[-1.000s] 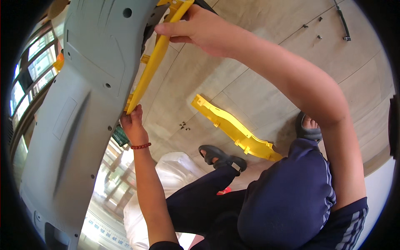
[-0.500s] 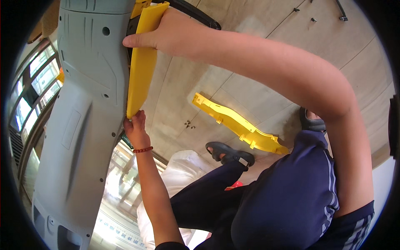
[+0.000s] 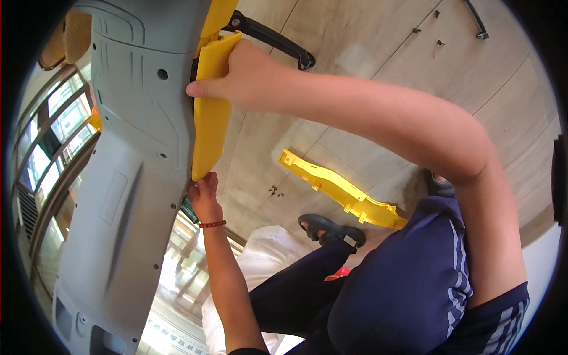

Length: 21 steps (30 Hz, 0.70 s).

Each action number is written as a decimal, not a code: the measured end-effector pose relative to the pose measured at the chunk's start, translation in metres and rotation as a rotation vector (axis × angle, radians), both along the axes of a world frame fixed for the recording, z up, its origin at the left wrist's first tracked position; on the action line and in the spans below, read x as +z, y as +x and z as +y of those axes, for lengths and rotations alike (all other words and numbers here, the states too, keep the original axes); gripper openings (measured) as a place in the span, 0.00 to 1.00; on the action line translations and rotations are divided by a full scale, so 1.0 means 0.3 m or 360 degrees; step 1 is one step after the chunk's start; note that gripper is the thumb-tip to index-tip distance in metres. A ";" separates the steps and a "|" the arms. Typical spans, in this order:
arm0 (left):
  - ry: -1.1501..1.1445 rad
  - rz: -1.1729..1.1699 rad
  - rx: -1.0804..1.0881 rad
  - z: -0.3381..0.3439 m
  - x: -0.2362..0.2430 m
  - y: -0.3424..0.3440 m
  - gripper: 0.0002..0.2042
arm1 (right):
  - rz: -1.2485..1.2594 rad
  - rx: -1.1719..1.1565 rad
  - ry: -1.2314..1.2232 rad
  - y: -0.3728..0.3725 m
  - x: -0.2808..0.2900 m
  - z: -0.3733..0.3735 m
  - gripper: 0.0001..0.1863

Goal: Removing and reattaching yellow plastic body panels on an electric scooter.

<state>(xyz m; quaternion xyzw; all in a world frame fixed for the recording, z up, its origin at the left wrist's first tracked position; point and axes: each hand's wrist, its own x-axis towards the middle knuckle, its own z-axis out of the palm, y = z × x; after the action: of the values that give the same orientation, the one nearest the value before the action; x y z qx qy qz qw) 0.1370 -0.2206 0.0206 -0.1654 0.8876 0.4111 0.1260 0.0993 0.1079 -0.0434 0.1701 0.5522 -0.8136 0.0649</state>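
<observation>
A large grey plastic body (image 3: 133,177) with several holes stands on the left. Along its right edge lies a long yellow panel (image 3: 208,136), below another yellow piece (image 3: 216,12). My right hand (image 3: 239,80) grips the panel's upper part, thumb across the face and fingers behind the right edge. My left hand (image 3: 206,198) has its curled fingers on the panel's lower tip, partly hidden behind it. Whether the panel is seated in the body I cannot tell.
On the tiled floor lie a second yellow panel (image 3: 337,189), several small screws (image 3: 273,192) and a thin black rod (image 3: 476,18). A black arm (image 3: 266,35) extends past the body's top. A white padded item (image 3: 272,239) lies beside my sandalled foot (image 3: 325,231).
The panel has turned from a narrow slanted edge to a broad, more upright face along the grey body. My right hand has shifted down and left with it; my left hand still holds the tip.
</observation>
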 end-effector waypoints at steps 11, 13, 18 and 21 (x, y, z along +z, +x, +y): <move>0.0007 -0.0031 -0.0044 0.002 0.011 0.016 0.21 | -0.0047 0.0111 -0.0104 -0.003 0.048 0.047 0.27; 0.0006 0.0009 -0.0042 0.017 0.012 0.021 0.21 | -0.0066 0.0143 -0.0033 -0.005 0.034 0.037 0.26; -0.0014 0.0103 -0.0090 0.024 0.029 -0.006 0.21 | 0.0113 0.0049 -0.0137 -0.017 -0.019 0.031 0.27; -0.0022 -0.0056 -0.0139 0.005 0.025 -0.021 0.21 | 0.0042 0.0040 -0.0046 -0.011 -0.015 0.028 0.29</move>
<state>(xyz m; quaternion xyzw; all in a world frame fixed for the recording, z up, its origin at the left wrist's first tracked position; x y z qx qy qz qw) 0.1307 -0.2192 0.0281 -0.1344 0.8945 0.3960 0.1582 0.0962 0.1161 -0.0481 0.1515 0.5432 -0.8228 0.0702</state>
